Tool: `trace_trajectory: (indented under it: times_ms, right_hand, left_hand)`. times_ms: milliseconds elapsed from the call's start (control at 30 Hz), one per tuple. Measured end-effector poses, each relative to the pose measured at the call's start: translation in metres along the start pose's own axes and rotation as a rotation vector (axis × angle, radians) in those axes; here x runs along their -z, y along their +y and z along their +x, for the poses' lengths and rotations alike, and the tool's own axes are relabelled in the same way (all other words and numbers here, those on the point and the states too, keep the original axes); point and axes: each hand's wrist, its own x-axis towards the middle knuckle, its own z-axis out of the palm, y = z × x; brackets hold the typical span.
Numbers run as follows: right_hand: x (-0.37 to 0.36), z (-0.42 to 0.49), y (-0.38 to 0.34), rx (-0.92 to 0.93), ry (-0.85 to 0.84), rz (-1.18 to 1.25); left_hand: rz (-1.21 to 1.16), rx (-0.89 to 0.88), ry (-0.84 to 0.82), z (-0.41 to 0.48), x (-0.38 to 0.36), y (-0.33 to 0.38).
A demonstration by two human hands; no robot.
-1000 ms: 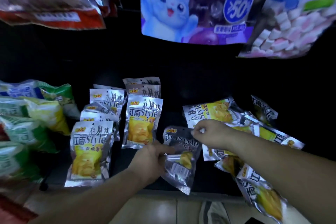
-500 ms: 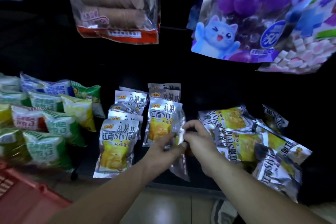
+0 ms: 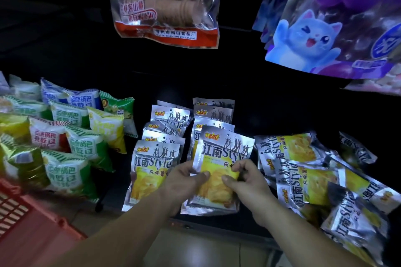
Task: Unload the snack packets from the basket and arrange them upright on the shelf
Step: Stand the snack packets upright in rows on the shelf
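A silver snack pkt (image 3: 219, 171) is gripped upright by both hands, L hand (image 3: 184, 182) & R hand (image 3: 245, 182), at the dark shelf (image 3: 217, 221) front (loose pile (image 3: 314, 175) just to the right); red basket (image 3: 28, 230) lower left.

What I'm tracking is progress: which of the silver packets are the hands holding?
The front packet of the right upright row: left hand and right hand pinch its lower half. The other packets stand untouched or lie heaped to the right.
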Motion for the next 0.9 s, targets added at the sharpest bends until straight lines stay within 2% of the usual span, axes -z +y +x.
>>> trace_trajectory:
  times_ms: [133,200,300,467,567,667,800,900]
  right_hand:
    - [-0.001,0.006,0.012,0.019,-0.049,-0.184]
    - [-0.003,0.009,0.016,0.021,-0.132,-0.240]
    - [-0.008,0.023,0.019,0.086,-0.125,-0.330]
    - [-0.022,0.054,0.025,0.062,-0.025,-0.216]
    - [-0.024,0.060,0.030,0.044,0.001,-0.131]
    - [-0.020,0.057,0.031,0.063,0.035,-0.110]
    - [-0.016,0.045,0.022,0.091,0.099,-0.024]
    - [-0.014,0.037,0.016,0.064,0.137,0.087]
  left_hand:
    - [0.052,0.011,0.147,0.010,-0.004,-0.008]
    - [0.144,0.013,0.242,0.019,-0.005,-0.014]
    - [0.299,-0.053,0.280,0.031,-0.003,-0.020]
    - [0.622,-0.231,0.356,0.034,-0.003,-0.032]
    - [0.667,-0.049,0.299,0.025,-0.014,-0.041]
    - [0.519,-0.027,0.246,0.020,-0.026,-0.053]
    - [0.028,-0.012,0.216,0.009,-0.042,-0.042]
    - [-0.100,-0.013,0.255,-0.002,-0.051,-0.032]
